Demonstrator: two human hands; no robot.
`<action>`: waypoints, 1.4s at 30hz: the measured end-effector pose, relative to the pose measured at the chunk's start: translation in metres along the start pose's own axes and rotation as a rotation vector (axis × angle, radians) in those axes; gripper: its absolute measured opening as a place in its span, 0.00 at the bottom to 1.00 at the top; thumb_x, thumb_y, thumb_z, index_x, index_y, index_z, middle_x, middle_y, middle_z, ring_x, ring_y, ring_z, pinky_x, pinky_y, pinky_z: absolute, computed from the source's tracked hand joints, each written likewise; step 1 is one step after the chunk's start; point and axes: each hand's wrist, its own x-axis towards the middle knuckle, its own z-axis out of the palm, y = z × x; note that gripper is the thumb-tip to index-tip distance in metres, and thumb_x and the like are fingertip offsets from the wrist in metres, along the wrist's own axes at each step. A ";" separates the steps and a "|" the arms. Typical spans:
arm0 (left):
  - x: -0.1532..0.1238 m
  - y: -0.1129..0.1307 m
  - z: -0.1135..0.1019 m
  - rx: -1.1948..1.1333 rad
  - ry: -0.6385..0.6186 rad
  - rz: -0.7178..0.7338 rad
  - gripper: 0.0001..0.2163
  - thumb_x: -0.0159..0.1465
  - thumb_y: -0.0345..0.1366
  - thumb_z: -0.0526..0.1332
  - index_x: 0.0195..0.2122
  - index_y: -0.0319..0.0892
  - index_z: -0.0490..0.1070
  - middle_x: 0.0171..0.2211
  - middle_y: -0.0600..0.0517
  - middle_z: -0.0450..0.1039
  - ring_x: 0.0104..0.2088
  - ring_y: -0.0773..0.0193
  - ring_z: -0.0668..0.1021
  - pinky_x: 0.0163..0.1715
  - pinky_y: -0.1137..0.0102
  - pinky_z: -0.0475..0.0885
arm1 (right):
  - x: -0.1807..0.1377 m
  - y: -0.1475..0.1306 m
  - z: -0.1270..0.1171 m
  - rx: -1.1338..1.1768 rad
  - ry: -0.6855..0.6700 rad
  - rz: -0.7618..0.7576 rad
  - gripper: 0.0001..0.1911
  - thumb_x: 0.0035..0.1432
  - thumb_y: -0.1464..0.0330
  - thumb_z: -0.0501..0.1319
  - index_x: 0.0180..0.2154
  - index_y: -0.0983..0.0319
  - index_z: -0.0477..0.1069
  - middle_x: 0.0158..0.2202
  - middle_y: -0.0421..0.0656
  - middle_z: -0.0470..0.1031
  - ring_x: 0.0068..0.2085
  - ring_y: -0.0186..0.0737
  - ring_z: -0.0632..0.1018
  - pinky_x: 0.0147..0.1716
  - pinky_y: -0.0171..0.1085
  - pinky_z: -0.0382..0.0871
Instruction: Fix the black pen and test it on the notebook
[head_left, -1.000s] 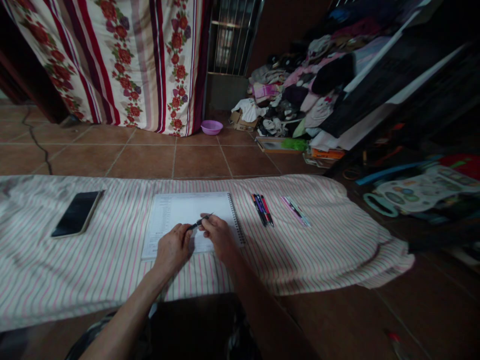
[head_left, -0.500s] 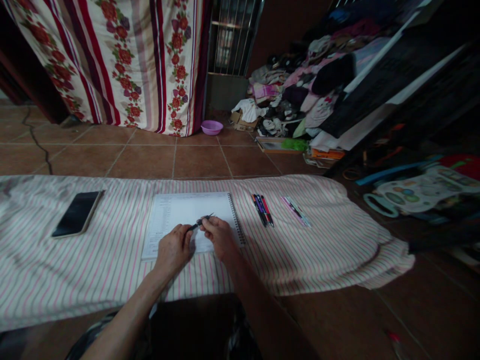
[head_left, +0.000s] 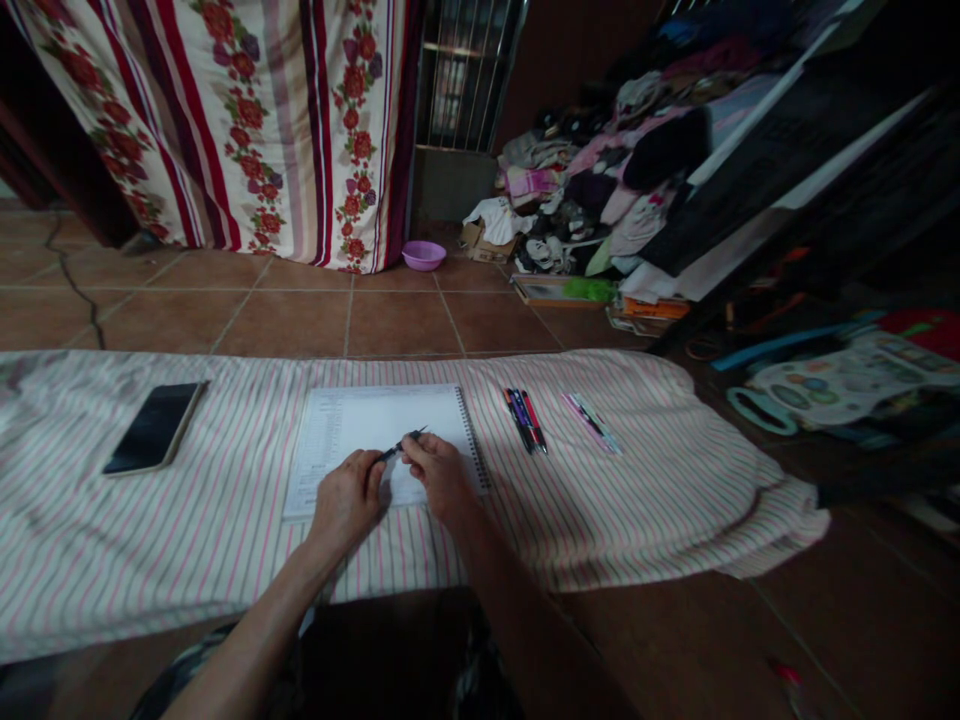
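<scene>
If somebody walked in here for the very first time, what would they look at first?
Probably the big flowery curtain at the upper left, with its red roses and bold stripes. Next might come the messy heap of clothes at the upper right. Nearer, in the middle, the left hand and right hand hold a dark pen above a white spiral notebook.

A lived-in room at home
Floral curtain (head_left: 289, 130) at eleven o'clock, purple basin (head_left: 424, 259) at twelve on tiled floor (head_left: 296, 315), heaped clothes (head_left: 666, 152) at one.
</scene>
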 end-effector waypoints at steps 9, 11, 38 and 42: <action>0.001 -0.002 0.000 -0.025 0.024 -0.010 0.13 0.65 0.34 0.48 0.41 0.37 0.70 0.36 0.46 0.76 0.36 0.59 0.77 0.37 0.67 0.69 | -0.005 -0.005 -0.001 0.127 -0.116 0.055 0.17 0.43 0.63 0.66 0.38 0.59 0.72 0.37 0.41 0.77 0.33 0.32 0.72 0.29 0.31 0.60; 0.001 -0.002 0.000 -0.028 0.028 -0.010 0.13 0.65 0.34 0.48 0.42 0.37 0.70 0.36 0.46 0.76 0.36 0.59 0.77 0.37 0.67 0.69 | -0.005 -0.003 0.000 0.121 -0.104 0.060 0.15 0.43 0.62 0.66 0.35 0.60 0.71 0.33 0.40 0.76 0.31 0.32 0.72 0.29 0.31 0.60; 0.000 -0.001 -0.001 0.004 0.007 -0.061 0.13 0.65 0.34 0.48 0.41 0.41 0.70 0.37 0.48 0.76 0.37 0.59 0.77 0.37 0.68 0.69 | 0.000 -0.003 -0.004 0.101 -0.013 0.033 0.15 0.40 0.63 0.66 0.34 0.60 0.73 0.35 0.42 0.77 0.31 0.34 0.74 0.27 0.31 0.61; 0.000 0.000 -0.002 0.006 0.000 -0.070 0.13 0.65 0.34 0.48 0.41 0.40 0.71 0.37 0.47 0.76 0.37 0.59 0.78 0.37 0.68 0.69 | -0.001 -0.004 -0.003 0.086 -0.003 0.028 0.16 0.40 0.63 0.66 0.35 0.60 0.73 0.36 0.43 0.77 0.32 0.34 0.74 0.27 0.31 0.60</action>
